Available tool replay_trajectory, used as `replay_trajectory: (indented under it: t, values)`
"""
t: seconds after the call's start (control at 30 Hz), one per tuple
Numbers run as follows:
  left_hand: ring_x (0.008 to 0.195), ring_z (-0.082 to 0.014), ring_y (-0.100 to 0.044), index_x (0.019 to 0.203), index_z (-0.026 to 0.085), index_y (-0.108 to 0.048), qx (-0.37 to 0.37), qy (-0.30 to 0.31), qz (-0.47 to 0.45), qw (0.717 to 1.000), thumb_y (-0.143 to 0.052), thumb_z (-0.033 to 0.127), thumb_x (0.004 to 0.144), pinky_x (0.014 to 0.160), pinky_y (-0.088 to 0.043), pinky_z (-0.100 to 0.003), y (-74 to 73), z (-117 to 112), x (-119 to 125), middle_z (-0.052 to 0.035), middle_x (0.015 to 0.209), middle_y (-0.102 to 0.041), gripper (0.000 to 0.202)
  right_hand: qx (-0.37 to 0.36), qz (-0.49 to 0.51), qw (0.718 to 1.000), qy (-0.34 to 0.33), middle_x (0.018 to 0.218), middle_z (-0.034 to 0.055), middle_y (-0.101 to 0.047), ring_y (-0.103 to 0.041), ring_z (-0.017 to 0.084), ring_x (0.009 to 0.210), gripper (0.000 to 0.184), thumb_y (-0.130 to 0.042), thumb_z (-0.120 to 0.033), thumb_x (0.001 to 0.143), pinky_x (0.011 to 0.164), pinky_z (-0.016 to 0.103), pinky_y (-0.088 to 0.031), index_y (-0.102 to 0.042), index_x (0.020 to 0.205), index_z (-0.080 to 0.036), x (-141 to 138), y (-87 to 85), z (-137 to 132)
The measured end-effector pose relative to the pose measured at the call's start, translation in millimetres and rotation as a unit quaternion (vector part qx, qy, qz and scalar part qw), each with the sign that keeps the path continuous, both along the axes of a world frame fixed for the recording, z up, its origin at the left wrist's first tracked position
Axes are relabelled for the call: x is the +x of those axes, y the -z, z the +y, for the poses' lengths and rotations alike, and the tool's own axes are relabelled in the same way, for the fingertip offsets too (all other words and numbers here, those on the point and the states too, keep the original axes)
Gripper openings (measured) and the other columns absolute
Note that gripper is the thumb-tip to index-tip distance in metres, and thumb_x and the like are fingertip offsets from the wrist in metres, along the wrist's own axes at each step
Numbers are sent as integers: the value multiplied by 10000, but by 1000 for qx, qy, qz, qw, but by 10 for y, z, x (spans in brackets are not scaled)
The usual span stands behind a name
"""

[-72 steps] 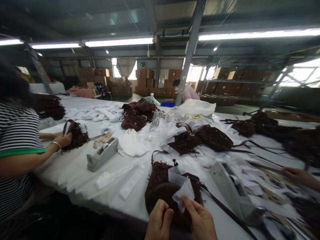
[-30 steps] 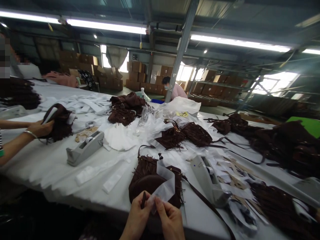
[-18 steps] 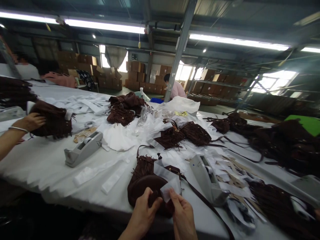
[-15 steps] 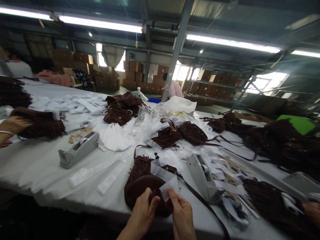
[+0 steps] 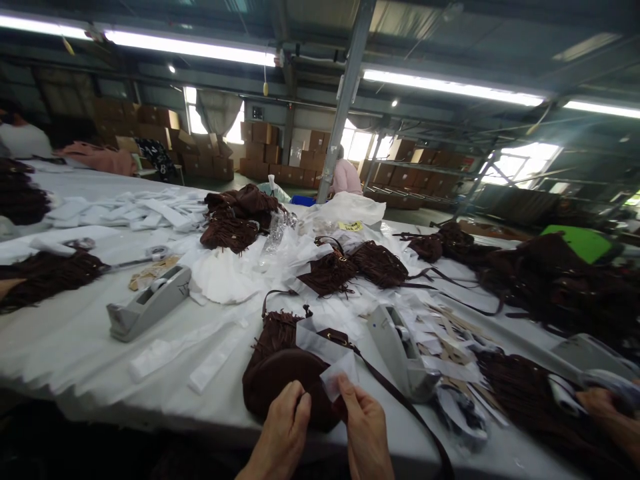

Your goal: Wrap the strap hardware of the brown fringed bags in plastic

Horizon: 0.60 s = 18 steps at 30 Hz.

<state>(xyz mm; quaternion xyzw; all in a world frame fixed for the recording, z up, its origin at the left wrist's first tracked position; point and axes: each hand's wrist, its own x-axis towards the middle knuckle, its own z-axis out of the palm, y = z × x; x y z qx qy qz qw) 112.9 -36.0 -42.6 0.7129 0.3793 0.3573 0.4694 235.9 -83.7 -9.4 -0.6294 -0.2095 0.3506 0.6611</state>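
A dark brown fringed bag (image 5: 280, 373) lies on the white table (image 5: 85, 333) right in front of me. My left hand (image 5: 283, 433) rests on the bag's rounded flap with curled fingers pressing it down. My right hand (image 5: 365, 433) pinches a strip of white paper (image 5: 336, 373) that runs up over the bag. The bag's long strap (image 5: 400, 407) trails off to the right, toward the table edge.
Two grey tape dispensers stand near: one on the left (image 5: 145, 303), one just right of the bag (image 5: 403, 353). More brown fringed bags (image 5: 350, 267) and white paper pieces (image 5: 150, 210) cover the table. Another person's hand (image 5: 607, 410) works at the far right.
My left hand has shifted from pinching the paper to pressing on the bag's flap. The view has swung right, so the person at the left is almost out of sight.
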Motion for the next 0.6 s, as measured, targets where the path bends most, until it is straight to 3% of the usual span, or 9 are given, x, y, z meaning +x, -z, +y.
replay_trajectory:
  t: [0.1,0.2,0.3,0.37,0.43,0.5,0.6]
  values:
    - [659,-161,-467,699,222,-415,-9,2,-18,1000,-322,405,935,646,-370,-267,-47,-29,-4,0,693,-469,313,-4,-17,1000,-14,557,13,-564,-437,127,537,502,-736,-622,621,507,239,-370,-650,591,-128,-10,-21,-11]
    - [676,-173,-500,727,219,-473,-13,7,-39,999,-354,400,928,669,-403,-277,18,-53,7,-18,715,-517,295,-4,-48,998,-51,527,6,-544,-433,128,523,515,-706,-638,647,502,239,-374,-648,567,-133,-47,-39,-15]
    - [905,-243,-567,863,214,-573,-31,-36,-63,997,-508,450,853,825,-439,-325,160,-35,41,-97,939,-624,246,5,-77,993,-94,559,21,-586,-500,158,574,508,-694,-634,663,563,251,-435,-696,622,-127,-112,-31,-18]
    - [1019,-283,-551,896,209,-605,-54,-58,-74,994,-599,502,780,884,-437,-343,183,6,69,-126,1039,-633,315,8,-89,990,-107,593,35,-616,-549,189,640,502,-693,-625,667,615,263,-467,-718,671,-124,-136,-27,-15]
    - [944,-268,-571,866,202,-615,-72,-8,-87,994,-571,543,800,832,-459,-334,86,47,93,-108,962,-647,350,10,-99,990,-99,610,40,-626,-562,197,661,497,-689,-619,674,613,261,-469,-717,691,-123,-105,-66,7]
    - [821,-225,-580,882,195,-623,-93,90,-106,986,-509,549,857,758,-473,-314,-103,59,104,-70,857,-644,373,20,-112,991,-74,596,35,-616,-541,177,609,502,-678,-626,682,554,247,-445,-701,683,-125,2,-195,56]
    - [792,-205,-595,930,199,-638,-167,190,-136,958,-548,513,869,723,-493,-312,-391,8,89,-39,840,-647,333,57,-122,990,-49,603,36,-627,-528,166,560,502,-667,-633,690,525,253,-431,-704,732,-134,260,-575,170]
